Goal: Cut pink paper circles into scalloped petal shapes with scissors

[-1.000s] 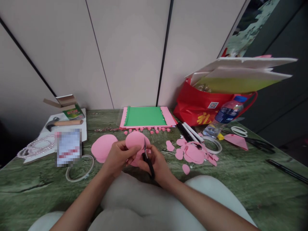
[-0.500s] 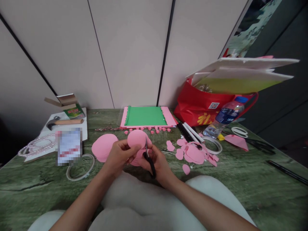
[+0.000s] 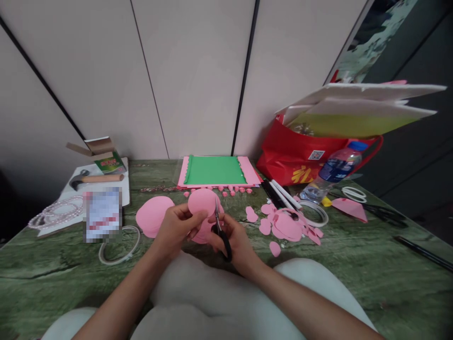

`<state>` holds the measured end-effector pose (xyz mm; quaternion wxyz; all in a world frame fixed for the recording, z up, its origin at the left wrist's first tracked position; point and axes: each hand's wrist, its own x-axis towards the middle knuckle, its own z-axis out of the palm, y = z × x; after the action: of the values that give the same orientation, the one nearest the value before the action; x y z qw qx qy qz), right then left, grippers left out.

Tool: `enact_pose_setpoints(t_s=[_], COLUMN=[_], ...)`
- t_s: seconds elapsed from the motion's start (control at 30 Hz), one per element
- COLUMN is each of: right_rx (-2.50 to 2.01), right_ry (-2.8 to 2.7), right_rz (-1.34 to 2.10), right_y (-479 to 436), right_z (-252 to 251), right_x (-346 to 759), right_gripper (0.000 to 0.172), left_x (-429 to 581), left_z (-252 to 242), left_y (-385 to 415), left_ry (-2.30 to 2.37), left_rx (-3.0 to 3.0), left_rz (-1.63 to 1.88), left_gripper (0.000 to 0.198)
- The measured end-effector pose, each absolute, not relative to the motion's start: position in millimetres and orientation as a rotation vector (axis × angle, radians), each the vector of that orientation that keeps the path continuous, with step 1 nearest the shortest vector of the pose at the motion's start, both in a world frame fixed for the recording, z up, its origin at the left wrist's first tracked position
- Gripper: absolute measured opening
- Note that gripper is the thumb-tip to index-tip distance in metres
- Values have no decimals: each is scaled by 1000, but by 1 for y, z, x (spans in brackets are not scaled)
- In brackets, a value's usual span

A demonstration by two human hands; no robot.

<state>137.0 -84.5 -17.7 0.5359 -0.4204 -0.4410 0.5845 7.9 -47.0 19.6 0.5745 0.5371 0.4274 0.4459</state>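
My left hand (image 3: pixel 180 227) pinches a round piece of pink paper (image 3: pixel 201 202) between thumb and fingers, holding it above the table. Black-handled scissors (image 3: pixel 222 238) are in my right hand (image 3: pixel 236 241), their blades pointing away from me along the paper's right edge. A bit of pink paper shows beyond the blades. Below the hands more pink paper (image 3: pixel 202 232) is partly hidden. A stack of larger pink paper circles (image 3: pixel 154 216) lies to the left of my left hand. Pink paper scraps (image 3: pixel 287 225) are piled to the right of my right hand.
Green and pink sheets (image 3: pixel 215 170) lie at the back, small pink rolls before them. On the right stand a red bag (image 3: pixel 283 151) and a water bottle (image 3: pixel 336 170), near markers and a tape roll (image 3: pixel 314 213). Leftward are a hammer (image 3: pixel 99 178), beads and another tape roll (image 3: pixel 119 244).
The scissors have shifted slightly at the paper's right edge, their blades now looking closer together. The whole view has moved a little; my left hand still holds the pink circle.
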Motion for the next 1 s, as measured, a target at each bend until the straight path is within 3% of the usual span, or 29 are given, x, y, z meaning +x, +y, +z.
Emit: enact_pose_setpoints(t_s=[0.77,1.0], right_rx=[-954,-955], right_ry=[-1070,-1162], right_rz=[1422,1442], right_y=[-86,-87], right_z=[-21,-25], right_x=[138,136], right_gripper=[35,37], left_x=[8,8], left_z=[23,19], left_y=[-49,-48], left_ry=[945,1009], left_rx=[1195,1265], left_rz=[1103,1070], left_gripper=[21,29])
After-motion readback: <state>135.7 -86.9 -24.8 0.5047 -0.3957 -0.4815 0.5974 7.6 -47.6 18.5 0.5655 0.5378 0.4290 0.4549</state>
